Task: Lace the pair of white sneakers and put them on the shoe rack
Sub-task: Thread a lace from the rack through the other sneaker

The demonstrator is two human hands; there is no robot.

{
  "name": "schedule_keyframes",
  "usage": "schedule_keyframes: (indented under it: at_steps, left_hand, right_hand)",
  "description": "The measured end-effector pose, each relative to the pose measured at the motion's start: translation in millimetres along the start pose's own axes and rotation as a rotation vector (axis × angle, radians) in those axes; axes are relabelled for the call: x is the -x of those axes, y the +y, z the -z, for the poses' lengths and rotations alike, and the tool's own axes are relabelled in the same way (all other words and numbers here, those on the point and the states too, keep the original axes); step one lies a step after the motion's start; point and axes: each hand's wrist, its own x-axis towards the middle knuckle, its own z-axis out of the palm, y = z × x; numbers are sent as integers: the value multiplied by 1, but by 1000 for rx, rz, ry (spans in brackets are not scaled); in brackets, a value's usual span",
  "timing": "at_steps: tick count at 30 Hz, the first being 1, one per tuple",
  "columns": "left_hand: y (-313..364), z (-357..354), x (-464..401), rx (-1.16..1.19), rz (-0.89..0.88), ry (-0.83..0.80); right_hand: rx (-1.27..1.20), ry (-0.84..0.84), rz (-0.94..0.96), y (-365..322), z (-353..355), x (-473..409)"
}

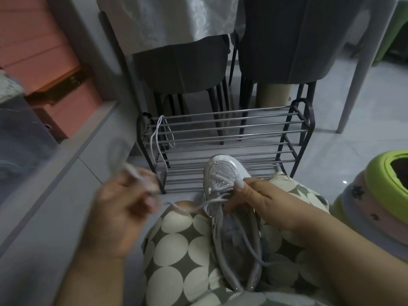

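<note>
A white sneaker [223, 173] lies on my lap, toe pointing away toward the shoe rack [220, 138]. My right hand [256, 199] grips the sneaker near its front eyelets, thumb over the toe side. My left hand [123, 199], blurred by motion, pinches a white lace [187, 208] that runs from the lowest eyelets out to the left. A second white lace [157, 138] hangs over the left end of the rack's top bars. The other sneaker is not in view.
The black metal rack stands on the grey tiled floor just beyond my knees. Behind it are two dark chairs [183, 69] and a table with a white cloth [167, 21]. Green and pink stools [375, 195] are stacked at the right. Pink boxes [66, 100] sit at the left.
</note>
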Motion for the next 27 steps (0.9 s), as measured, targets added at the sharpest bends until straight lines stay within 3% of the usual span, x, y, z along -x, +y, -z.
schedule_keyframes:
  at_steps: [2,4,12,27]
  left_hand:
    - [4,-28,13,-44,170,-115]
    - [-14,-53,21,-176,224,-224]
    - [-34,-57,12,-366,126,35]
    - [-44,-57,11,-464,113,66]
  right_hand:
    - [-21,0,-7,-1,0,0]
    - [-4,-6,-3,-2,-1,0]
    - [-30,-11,-54,1,-1,-2]
    - [-64,-51,-101,0,0,-3]
